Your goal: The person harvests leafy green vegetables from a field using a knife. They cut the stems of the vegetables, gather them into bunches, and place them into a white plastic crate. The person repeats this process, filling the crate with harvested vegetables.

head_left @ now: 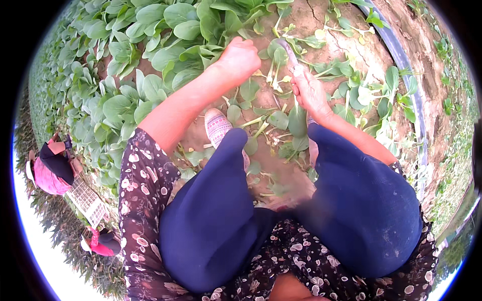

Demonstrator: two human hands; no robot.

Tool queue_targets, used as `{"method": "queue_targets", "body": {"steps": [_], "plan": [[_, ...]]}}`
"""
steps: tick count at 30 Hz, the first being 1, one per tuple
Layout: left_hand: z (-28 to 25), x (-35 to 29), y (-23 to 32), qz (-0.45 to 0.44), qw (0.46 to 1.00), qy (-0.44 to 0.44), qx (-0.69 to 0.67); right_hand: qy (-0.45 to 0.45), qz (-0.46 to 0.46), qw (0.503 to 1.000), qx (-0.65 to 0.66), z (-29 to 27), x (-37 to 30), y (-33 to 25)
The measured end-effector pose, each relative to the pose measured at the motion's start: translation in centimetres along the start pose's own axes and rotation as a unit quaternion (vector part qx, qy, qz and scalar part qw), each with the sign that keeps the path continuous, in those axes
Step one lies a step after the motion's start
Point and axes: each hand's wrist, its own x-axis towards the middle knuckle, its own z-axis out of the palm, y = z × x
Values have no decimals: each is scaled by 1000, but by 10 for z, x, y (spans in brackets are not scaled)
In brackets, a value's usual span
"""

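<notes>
My left hand (240,59) is closed in a fist at the edge of the leafy green plants, around the leaves of a bok choy-like plant (213,31); the stems inside the fist are hidden. A little to its right, my right hand (310,93) grips the handle of a knife (288,51). Its narrow, greyish, slightly curved blade points away from me over the soil, apart from my left hand. Loose cut leaves (278,119) lie below and between both hands.
Dense rows of green plants (120,108) fill the left side. On the right a dark hose (401,55) runs along the bare soil. Scattered leaves (359,95) lie beside it. My patterned shoe (218,125) stands between. Two people work far left near a pale crate (88,200).
</notes>
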Motion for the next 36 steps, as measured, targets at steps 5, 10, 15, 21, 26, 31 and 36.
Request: {"method": "queue_targets", "body": {"steps": [5,10,15,21,26,31,36], "plan": [[35,-17,-18,-27,977,178,-118,-68,-94,974,-195,-3,4,24],[29,-14,-35,-79,971,154,-164,-98,-25,987,-124,15,21,33],[21,-23,-15,-101,978,124,-132,-127,121,984,19,32,32,23],[26,-33,-10,-132,961,184,-158,-134,144,980,22,38,33,37],[32,-32,-12,-142,958,189,-164,-159,208,961,88,36,38,39],[30,-36,-8,-185,959,133,-168,-189,231,947,119,40,38,34],[30,-35,-6,-190,958,137,-166,-165,140,976,-7,59,37,44]]}}
